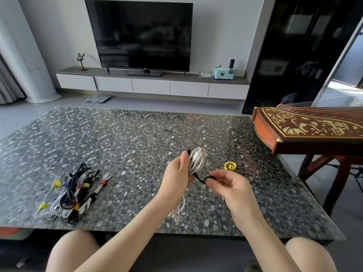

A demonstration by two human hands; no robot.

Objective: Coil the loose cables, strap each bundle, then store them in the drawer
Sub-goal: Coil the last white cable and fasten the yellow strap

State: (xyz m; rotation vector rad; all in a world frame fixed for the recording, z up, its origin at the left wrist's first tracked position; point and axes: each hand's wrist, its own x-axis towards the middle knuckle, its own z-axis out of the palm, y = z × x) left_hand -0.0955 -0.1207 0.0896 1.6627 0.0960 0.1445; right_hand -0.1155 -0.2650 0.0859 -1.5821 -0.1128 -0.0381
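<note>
A person's left hand (179,173) grips a coiled white USB cable (197,160) above the desk (127,134), near its front edge. Loose loops hang below the palm. The right hand (233,187) pinches the free end of a black strap (200,178) leading from the coil.

Likely risk: the strap is not yet closed, so a relaxed grip could let the hanging loops spring apart, or the strap might catch only some turns.

A yellow strap roll (230,165) lies just beside the hands, and a pile of strapped cables (72,191) sits well to the left. A wooden zither (306,128) overhangs the desk's right side. A TV cabinet (151,86) with drawer fronts stands across the room.
</note>
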